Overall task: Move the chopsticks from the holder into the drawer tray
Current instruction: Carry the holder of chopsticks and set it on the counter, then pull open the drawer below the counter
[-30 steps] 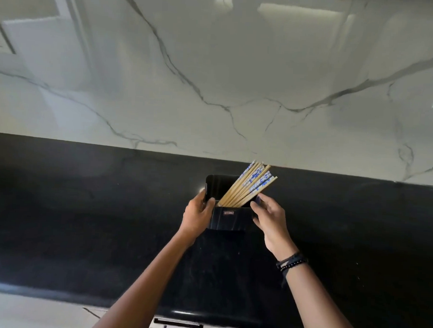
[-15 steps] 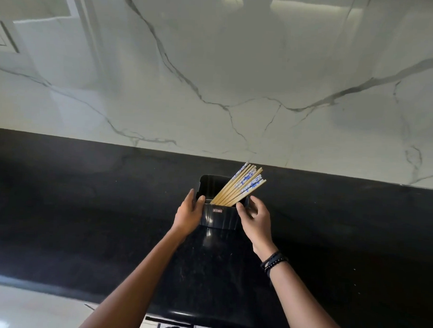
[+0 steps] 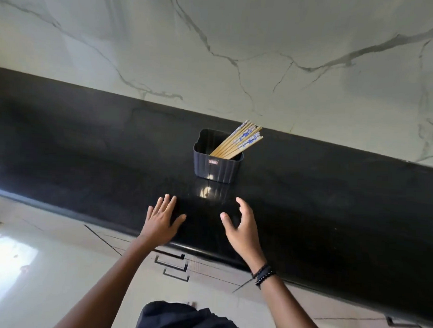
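Note:
A dark ribbed holder [image 3: 216,167] stands on the black countertop [image 3: 86,163] near the marble wall. Several wooden chopsticks [image 3: 238,141] with blue-and-white tops lean out of it toward the upper right. My left hand [image 3: 162,218] hovers over the counter in front of the holder, fingers spread, holding nothing. My right hand [image 3: 242,229] is beside it, open and curled slightly, also holding nothing. Both hands are apart from the holder. Below the counter edge the drawer handles [image 3: 172,261] show; the drawers look shut and no tray is visible.
The white marble wall [image 3: 240,53] rises behind the counter. Cream cabinet fronts [image 3: 57,268] lie below the counter's front edge, with another handle [image 3: 402,323] at lower right. My dark clothing [image 3: 183,321] fills the bottom centre.
Both hands have let go of the holder and pulled back toward the counter's front edge. The view has tilted down, bringing the drawer fronts into sight.

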